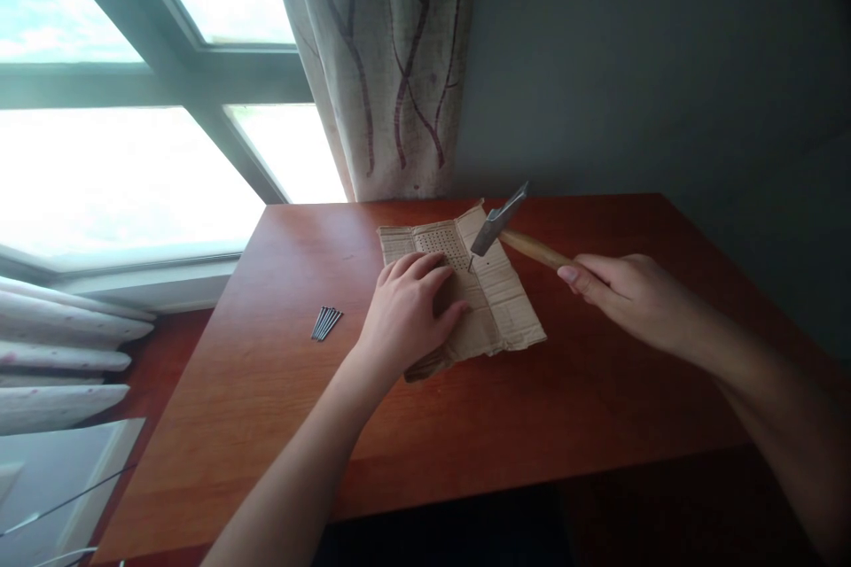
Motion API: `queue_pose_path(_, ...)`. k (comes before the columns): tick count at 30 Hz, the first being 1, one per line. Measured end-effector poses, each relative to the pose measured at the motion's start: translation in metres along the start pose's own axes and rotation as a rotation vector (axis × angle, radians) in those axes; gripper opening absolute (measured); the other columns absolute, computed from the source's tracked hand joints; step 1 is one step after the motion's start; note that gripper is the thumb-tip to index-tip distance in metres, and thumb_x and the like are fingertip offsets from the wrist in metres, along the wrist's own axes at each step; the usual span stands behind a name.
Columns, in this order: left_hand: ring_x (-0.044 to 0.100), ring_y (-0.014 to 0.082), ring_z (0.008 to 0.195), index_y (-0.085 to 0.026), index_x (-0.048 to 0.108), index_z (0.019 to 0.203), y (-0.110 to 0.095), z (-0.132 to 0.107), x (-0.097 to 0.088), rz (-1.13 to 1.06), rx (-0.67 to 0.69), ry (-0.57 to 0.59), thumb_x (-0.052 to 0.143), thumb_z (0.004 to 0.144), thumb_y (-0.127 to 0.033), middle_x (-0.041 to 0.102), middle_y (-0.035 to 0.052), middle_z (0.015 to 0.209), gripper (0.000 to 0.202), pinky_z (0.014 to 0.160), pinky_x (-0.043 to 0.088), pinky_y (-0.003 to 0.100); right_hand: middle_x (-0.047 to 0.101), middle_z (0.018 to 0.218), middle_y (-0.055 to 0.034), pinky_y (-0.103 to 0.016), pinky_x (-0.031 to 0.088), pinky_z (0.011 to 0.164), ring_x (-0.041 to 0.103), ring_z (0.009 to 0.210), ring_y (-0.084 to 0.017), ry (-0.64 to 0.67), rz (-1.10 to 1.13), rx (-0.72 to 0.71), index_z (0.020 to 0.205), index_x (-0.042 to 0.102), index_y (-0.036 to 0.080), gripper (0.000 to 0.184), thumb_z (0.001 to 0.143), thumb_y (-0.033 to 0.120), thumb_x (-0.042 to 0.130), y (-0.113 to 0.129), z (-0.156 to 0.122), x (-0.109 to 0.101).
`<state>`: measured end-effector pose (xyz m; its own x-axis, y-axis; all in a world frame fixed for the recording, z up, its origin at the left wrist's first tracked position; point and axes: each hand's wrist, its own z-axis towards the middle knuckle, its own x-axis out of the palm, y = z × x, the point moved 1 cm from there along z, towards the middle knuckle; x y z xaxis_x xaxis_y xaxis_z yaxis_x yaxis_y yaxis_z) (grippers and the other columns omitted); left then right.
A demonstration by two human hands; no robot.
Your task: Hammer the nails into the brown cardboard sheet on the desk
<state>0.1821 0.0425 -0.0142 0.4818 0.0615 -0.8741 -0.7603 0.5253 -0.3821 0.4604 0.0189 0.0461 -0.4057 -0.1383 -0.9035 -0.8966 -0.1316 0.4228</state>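
Bare forearms [285, 461] are stretched over the table [532, 407]. The hammer [500, 221] is gripped by the right hand [608, 285], its head held over a thin nail [471, 264] on the cardboard [511, 306], itself partly covered by the spread left hand [409, 310]; loose nails [327, 324] are laid farther left.

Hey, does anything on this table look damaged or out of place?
The cardboard does: it is creased, its edges look ragged, and rows of small holes dot its far part, with one dark spot set apart to the right. The loose nails lie neatly bunched left of it; nothing looks spilled.
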Motion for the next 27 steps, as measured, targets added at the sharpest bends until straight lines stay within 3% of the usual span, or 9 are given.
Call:
queue_pose_path(8,0.053,0.0318,0.132,-0.021,0.07,0.124,0.003,-0.001,0.007,-0.019,-0.009,-0.011,0.065,0.091,-0.046,0.062,0.0078,0.142,0.042,0.113,0.044,0.051,0.055,0.059,0.0001,-0.03,0.031,0.053,0.052,0.054,-0.015,0.005,-0.01,0.03,0.07,0.05,0.022,0.056,0.099,0.068,0.036,0.007,-0.001,-0.007)
queue_pose_path(14,0.053,0.0319,0.133,-0.022,0.07,0.124,0.004,-0.004,0.008,-0.021,-0.012,-0.023,0.066,0.09,-0.046,0.062,0.0073,0.142,0.041,0.113,0.044,0.052,0.047,0.052,0.0017,-0.03,0.028,0.051,0.044,0.048,-0.013,0.013,-0.048,-0.015,0.066,0.046,0.022,0.058,0.098,0.069,0.035,0.011,0.001,-0.006)
queue_pose_path(20,0.052,0.0322,0.133,-0.023,0.07,0.123,0.005,-0.005,0.009,-0.037,-0.013,-0.019,0.065,0.091,-0.045,0.062,0.0071,0.143,0.04,0.113,0.044,0.051,0.054,0.056,0.0005,-0.03,0.03,0.052,0.049,0.051,-0.015,0.026,-0.04,0.006,0.07,0.051,0.023,0.056,0.099,0.068,0.036,0.01,0.002,-0.002)
queue_pose_path(27,0.052,0.0319,0.134,-0.023,0.07,0.124,0.004,-0.004,0.009,-0.027,-0.016,-0.022,0.065,0.091,-0.046,0.062,0.0071,0.143,0.041,0.113,0.044,0.051,0.049,0.054,0.0019,-0.03,0.029,0.052,0.046,0.05,-0.014,0.033,-0.042,0.004,0.067,0.048,0.022,0.056,0.099,0.068,0.037,0.011,0.002,-0.002)
